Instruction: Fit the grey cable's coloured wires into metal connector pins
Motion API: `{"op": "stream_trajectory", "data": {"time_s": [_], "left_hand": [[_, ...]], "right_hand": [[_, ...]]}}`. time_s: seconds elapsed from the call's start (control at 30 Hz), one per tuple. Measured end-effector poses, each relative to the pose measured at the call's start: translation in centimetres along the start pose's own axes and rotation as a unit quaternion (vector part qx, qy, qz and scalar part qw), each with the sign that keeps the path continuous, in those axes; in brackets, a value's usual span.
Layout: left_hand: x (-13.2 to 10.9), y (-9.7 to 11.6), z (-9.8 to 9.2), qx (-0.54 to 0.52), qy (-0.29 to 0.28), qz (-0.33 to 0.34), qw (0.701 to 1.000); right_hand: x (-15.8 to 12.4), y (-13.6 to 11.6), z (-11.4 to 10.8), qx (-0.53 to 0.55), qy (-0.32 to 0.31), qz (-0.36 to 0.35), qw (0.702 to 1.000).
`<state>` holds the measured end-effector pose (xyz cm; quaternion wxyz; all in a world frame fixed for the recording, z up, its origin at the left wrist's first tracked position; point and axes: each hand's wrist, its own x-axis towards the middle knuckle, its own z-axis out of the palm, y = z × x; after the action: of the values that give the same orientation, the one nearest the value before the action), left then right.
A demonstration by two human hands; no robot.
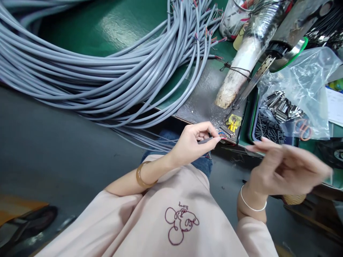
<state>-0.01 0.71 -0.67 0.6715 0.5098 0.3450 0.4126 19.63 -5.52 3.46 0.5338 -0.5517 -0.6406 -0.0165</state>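
Observation:
My left hand [197,141] is closed in a pinch on a grey cable [205,140] at the edge of the bench. Thin coloured wires [223,137] stick out of the cable's end, beside a small metal connector [225,132] with a row of contacts. A yellow clip-like piece [233,123] lies just behind them. Off to the right, my right hand [289,169] is blurred by motion, its fingers stretched and apart. Nothing shows in it. It is nearest to a tray [252,125] of small parts.
A large bundle of grey cables [107,78] sweeps over the bench from the left. A foil-wrapped duct [241,64] slants down above the dark work plate [202,92]. Black tubes [268,129], metal connector parts [284,107] and a clear plastic bag [308,78] are at the right.

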Motion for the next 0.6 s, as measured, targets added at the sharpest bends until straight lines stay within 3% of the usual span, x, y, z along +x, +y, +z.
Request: {"op": "stream_trajectory", "data": {"time_s": [0.1, 0.17, 0.37, 0.6], "left_hand": [[0.0, 0.0, 0.0, 0.007, -0.005, 0.014, 1.0], [0.2, 0.0, 0.1, -0.008, -0.009, 0.005, 1.0], [1.3, -0.5, 0.1, -0.098, 0.005, -0.037, 0.995], [1.8, -1.0, 0.6, -0.06, 0.068, -0.005, 0.996]], "right_hand": [[-0.3, -0.3, 1.3, -0.115, -0.06, -0.124, 0.984], [-0.6, 0.0, 2.4, -0.133, -0.095, -0.157, 0.974], [-1.9, 1.1, 4.4, -0.102, -0.063, -0.079, 0.99], [-2.5, 1.2, 5.4, -0.066, -0.057, -0.037, 0.996]]}}
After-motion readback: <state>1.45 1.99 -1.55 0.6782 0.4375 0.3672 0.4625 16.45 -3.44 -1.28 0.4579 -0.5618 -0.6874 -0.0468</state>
